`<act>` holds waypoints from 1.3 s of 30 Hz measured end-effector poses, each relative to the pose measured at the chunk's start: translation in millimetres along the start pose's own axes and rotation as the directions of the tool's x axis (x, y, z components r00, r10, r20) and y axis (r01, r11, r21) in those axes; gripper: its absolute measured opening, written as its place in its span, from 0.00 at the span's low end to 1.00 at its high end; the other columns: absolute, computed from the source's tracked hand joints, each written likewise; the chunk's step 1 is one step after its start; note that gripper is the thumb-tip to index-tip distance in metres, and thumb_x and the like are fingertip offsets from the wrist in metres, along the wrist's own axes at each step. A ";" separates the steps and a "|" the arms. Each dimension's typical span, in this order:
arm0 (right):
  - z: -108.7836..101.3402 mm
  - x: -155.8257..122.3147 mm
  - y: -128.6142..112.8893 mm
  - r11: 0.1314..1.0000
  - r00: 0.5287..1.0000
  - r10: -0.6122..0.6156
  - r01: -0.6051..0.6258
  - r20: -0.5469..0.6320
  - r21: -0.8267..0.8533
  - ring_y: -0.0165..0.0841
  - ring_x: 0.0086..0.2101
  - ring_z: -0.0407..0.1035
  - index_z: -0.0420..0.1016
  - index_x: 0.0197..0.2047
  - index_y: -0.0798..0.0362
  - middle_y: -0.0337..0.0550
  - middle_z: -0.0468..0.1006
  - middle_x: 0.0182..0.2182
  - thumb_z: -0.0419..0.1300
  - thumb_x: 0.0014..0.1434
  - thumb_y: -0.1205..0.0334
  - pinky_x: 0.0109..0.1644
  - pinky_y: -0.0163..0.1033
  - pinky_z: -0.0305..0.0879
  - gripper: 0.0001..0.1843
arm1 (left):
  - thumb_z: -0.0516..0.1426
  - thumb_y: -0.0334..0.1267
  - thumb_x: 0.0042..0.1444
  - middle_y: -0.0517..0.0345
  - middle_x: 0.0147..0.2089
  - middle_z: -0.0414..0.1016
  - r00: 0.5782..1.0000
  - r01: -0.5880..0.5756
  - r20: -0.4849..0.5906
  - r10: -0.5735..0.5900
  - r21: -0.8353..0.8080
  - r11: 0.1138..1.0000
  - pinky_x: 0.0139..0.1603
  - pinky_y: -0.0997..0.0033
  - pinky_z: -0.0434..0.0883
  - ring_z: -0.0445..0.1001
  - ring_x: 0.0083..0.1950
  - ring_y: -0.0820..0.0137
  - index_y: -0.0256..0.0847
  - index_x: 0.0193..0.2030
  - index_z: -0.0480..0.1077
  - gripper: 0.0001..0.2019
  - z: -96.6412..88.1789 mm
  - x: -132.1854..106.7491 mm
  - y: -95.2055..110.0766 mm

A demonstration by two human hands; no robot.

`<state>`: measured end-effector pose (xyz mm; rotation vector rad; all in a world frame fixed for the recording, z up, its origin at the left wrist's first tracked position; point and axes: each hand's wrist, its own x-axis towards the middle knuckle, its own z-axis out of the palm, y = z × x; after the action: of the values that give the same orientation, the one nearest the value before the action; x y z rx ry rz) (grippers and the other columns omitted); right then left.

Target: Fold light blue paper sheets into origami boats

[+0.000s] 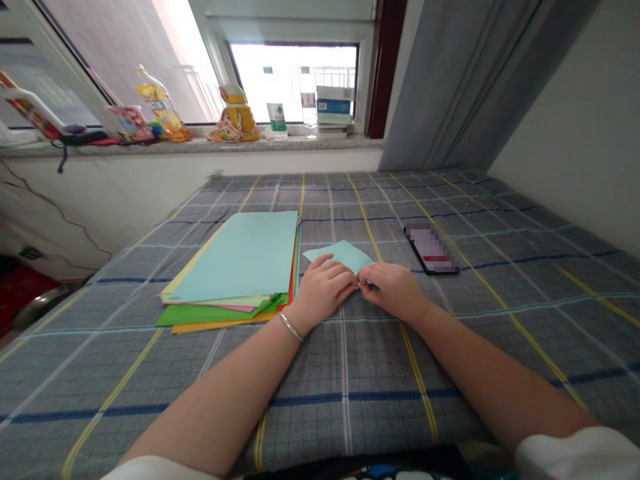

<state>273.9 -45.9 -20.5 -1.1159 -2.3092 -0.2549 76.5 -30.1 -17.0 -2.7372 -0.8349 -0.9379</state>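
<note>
Since the pale blue paper sheet [341,256] runs under both hands, it lies pinned to the plaid bed sheet [450,373] — left hand [323,288] curled over its near edge, right hand [393,290] meeting it at the fingertips. Whether either grip is closed on it, cannot tell — coloured paper stack [235,267] just left.

No wording can be read clearly at this distance. On the windowsill, a plastic bottle of yellow drink [161,107] has a white label with blue characters, too small to make out. A water bottle [277,119] has a white-and-green label, and a clear bottle [309,100] has a label with a red mark; neither is legible. A box [334,100] shows a blue panel with illegible print. A smartphone [432,249] on the bed has a pixelated screen, so nothing on it can be read.
</note>
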 end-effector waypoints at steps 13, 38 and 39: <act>-1.5 -0.3 6.0 0.998 0.999 0.041 -0.041 0.000 0.047 0.32 0.35 0.74 0.75 0.34 0.50 0.38 0.81 0.33 0.57 0.56 0.68 0.40 0.35 0.62 0.06 | 0.53 0.38 0.63 0.62 0.39 0.77 0.995 0.094 -0.018 -0.094 0.030 0.995 0.65 0.54 0.53 0.71 0.46 0.68 0.45 0.36 0.71 0.07 -4.6 0.5 0.6; -8.3 -5.3 29.0 0.958 0.991 0.123 -0.103 -0.059 0.268 0.33 0.39 0.75 0.74 0.32 0.48 0.37 0.81 0.38 0.58 0.53 0.69 0.47 0.39 0.68 0.06 | 0.53 0.34 0.62 0.62 0.43 0.77 0.980 0.150 -0.152 -0.130 0.122 0.981 0.67 0.55 0.53 0.71 0.48 0.70 0.45 0.37 0.69 0.05 -29.1 -0.4 -15.0; -7.9 -5.6 29.9 0.955 0.990 0.129 -0.107 -0.061 0.278 0.32 0.39 0.75 0.74 0.32 0.48 0.37 0.81 0.38 0.59 0.53 0.69 0.47 0.39 0.68 0.06 | 0.53 0.34 0.62 0.62 0.43 0.77 0.978 0.152 -0.167 -0.129 0.135 0.979 0.66 0.56 0.54 0.72 0.47 0.70 0.45 0.37 0.69 0.04 -30.1 -0.8 -16.6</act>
<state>302.8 -33.7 -19.2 -1.0763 -2.1207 0.0651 51.1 -25.2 5.7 -2.4700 -1.0341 -1.0569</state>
